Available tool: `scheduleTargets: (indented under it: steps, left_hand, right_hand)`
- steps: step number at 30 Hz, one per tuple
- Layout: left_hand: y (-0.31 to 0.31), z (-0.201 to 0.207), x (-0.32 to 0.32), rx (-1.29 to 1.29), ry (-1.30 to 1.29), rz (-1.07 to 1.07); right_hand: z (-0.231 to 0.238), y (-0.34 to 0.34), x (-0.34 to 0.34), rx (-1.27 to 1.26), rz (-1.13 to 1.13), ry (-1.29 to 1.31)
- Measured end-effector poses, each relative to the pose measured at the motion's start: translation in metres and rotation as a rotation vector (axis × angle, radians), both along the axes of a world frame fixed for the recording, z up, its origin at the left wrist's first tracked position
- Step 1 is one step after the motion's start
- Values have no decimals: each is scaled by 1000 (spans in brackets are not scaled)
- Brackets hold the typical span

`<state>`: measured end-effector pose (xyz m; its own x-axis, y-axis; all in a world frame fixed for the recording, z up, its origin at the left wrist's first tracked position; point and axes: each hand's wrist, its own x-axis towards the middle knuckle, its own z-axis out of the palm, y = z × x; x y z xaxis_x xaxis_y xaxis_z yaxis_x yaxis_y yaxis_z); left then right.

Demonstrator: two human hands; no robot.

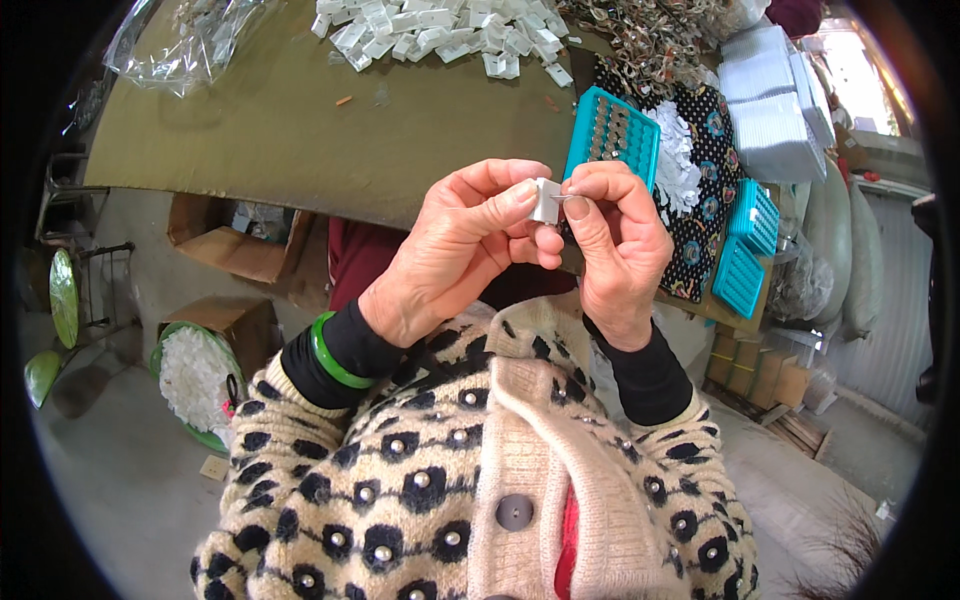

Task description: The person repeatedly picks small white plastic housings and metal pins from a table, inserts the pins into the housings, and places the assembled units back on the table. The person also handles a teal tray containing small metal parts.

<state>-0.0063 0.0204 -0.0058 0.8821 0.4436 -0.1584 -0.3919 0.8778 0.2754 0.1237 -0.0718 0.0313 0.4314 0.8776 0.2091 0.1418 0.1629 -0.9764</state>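
Observation:
My left hand (450,235) is closed around a small white plastic box (545,203), thumb on its near side and fingers behind it. My right hand (620,240) pinches a thin, metal-looking piece (560,197) between thumb and forefinger, against the right side of that box. Whether the piece is inside the box or only touches it, I cannot tell. Just beyond my right hand, a teal tray (645,135) bears rows of small round metal parts (607,130). Beside the tray lies a heap of flat white pieces (678,160).
Similar white boxes (430,30) are piled at the table's (250,130) far side, near tangled metal-coloured parts (650,40). Two teal trays (740,275) and stacked white trays (775,110) stand at right. A cardboard box (240,240) sits under the table; a green basin (195,380) stands at left.

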Motion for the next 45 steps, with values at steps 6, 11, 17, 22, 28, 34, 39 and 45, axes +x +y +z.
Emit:
scheduleTargets:
  steps: [6,11,17,22,28,34,39,45]
  left_hand:
    - [1,-3,0,86,62,25]
    - [4,1,-5,100,91,22]
    - [1,5,-3,243,241,71]
    - [1,6,-2,238,232,83]
    - [3,8,-1,254,200,61]
    - [10,11,4,247,215,38]
    - [12,16,9,342,370,93]
    - [12,15,10,389,430,115]
  right_hand:
    - [-3,4,1,-22,-44,-385]
    - [5,6,7,-28,6,-496]
    - [12,9,14,20,106,-841]
    - [16,13,19,90,113,-878]
    - [41,24,52,-185,381,-591]
    - [25,72,145,-276,-72,-1192]
    - [-4,84,176,-438,-70,-1406]
    - [41,81,199,-335,-72,-556]
